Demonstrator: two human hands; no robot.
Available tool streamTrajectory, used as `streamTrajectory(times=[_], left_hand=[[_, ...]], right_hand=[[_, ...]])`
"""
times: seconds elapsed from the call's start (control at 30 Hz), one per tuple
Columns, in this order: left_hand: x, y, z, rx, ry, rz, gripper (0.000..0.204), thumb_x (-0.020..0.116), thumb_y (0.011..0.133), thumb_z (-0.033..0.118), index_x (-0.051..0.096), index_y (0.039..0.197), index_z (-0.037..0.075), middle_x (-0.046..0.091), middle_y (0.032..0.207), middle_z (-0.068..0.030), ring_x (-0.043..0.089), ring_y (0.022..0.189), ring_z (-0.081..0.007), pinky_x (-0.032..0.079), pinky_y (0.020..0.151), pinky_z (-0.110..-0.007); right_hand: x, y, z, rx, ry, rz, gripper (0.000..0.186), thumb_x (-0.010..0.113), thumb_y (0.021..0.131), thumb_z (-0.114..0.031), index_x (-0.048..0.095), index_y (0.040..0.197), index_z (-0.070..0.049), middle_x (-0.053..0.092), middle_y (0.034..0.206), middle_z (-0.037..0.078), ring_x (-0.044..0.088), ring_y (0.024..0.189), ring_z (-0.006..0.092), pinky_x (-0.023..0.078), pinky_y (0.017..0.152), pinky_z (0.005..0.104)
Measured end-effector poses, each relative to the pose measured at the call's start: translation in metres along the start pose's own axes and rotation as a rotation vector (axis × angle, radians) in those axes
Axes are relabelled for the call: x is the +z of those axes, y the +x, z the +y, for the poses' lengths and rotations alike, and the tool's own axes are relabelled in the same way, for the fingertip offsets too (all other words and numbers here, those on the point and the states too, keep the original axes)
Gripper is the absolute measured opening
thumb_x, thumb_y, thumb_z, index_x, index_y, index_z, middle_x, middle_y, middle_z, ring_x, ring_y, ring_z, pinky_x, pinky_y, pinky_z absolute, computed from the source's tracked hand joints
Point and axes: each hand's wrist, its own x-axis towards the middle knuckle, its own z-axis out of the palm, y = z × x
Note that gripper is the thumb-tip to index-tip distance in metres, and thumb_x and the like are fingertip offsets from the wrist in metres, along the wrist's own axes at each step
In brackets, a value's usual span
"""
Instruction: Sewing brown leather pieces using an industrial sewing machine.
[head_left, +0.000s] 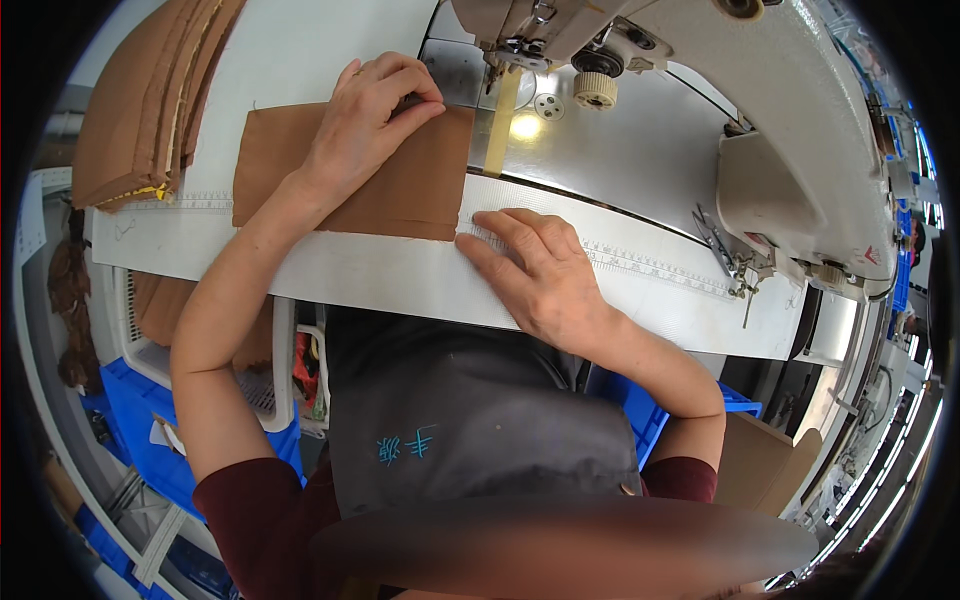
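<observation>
The left hand [375, 112] partly hides the brown piece [415, 185].

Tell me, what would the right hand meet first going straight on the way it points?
Probably the right hand would meet the brown piece; whether they already touch is unclear.

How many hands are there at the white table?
2: the left hand is at the upper edge of the brown cloth, and the right hand is beside its lower-right corner.

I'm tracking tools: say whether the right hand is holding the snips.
No, the right hand rests open on the table, and the snips lie apart from it, farther right.
</observation>
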Motion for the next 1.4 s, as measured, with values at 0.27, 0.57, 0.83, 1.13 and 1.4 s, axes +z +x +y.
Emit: streamTrajectory(times=[0.27, 0.57, 0.83, 1.13, 1.4], left_hand=[[0.014, 0.011, -0.002, 0.119, -0.005, 0.085, 0.008, 0.068, 0.087, 0.017, 0.063, 0.088, 0.011, 0.061, 0.096, -0.0007, 0.059, 0.081, -0.0189, 0.037, 0.091, -0.039], [0.022, 0.001, 0.005, 0.473, 0.276, 0.108, 0.015, 0.069, 0.084, 0.016, 0.067, 0.095, 0.006, 0.066, 0.109, -0.0025, 0.064, 0.098, -0.0204, 0.049, 0.096, -0.042], [0.023, 0.015, 0.001, 0.437, 0.206, 0.128, 0.024, 0.073, 0.08, 0.012, 0.07, 0.102, 0.003, 0.07, 0.107, -0.0053, 0.064, 0.098, -0.0213, 0.056, 0.082, -0.03], [0.024, 0.022, -0.001, 0.437, 0.184, 0.114, 0.023, 0.072, 0.081, 0.013, 0.07, 0.101, 0.004, 0.07, 0.106, -0.002, 0.064, 0.098, -0.019, 0.056, 0.081, -0.029], [0.023, 0.02, -0.003, 0.46, 0.22, 0.118, 0.024, 0.072, 0.08, 0.012, 0.071, 0.103, 0.005, 0.07, 0.109, -0.0019, 0.064, 0.101, -0.0178, 0.056, 0.083, -0.028]], right_hand=[[-0.002, 0.045, 0.054, -0.053, -0.173, 0.128, 0.045, 0.064, 0.075, -0.001, 0.064, 0.12, -0.004, 0.061, 0.129, 0.005, 0.058, 0.107, 0.0253, 0.045, 0.088, 0.0365], [0.006, 0.05, 0.071, 0.041, -0.237, 0.102, 0.047, 0.065, 0.075, -0.002, 0.063, 0.122, -0.005, 0.061, 0.127, 0.006, 0.059, 0.105, 0.0254, 0.047, 0.086, 0.0356], [0.01, 0.054, 0.08, 0.101, -0.244, 0.145, 0.041, 0.065, 0.083, -0.003, 0.062, 0.123, -0.007, 0.06, 0.117, 0.012, 0.064, 0.092, 0.0251, 0.054, 0.062, 0.0351], [0.008, 0.056, 0.079, 0.17, -0.266, 0.134, 0.036, 0.063, 0.088, -0.008, 0.062, 0.124, -0.013, 0.06, 0.119, 0.01, 0.067, 0.077, 0.026, 0.054, 0.054, 0.0356], [0.0, 0.052, 0.077, 0.229, -0.246, 0.105, 0.04, 0.063, 0.085, -0.006, 0.062, 0.124, -0.011, 0.061, 0.121, 0.01, 0.066, 0.084, 0.0258, 0.053, 0.067, 0.0368]])
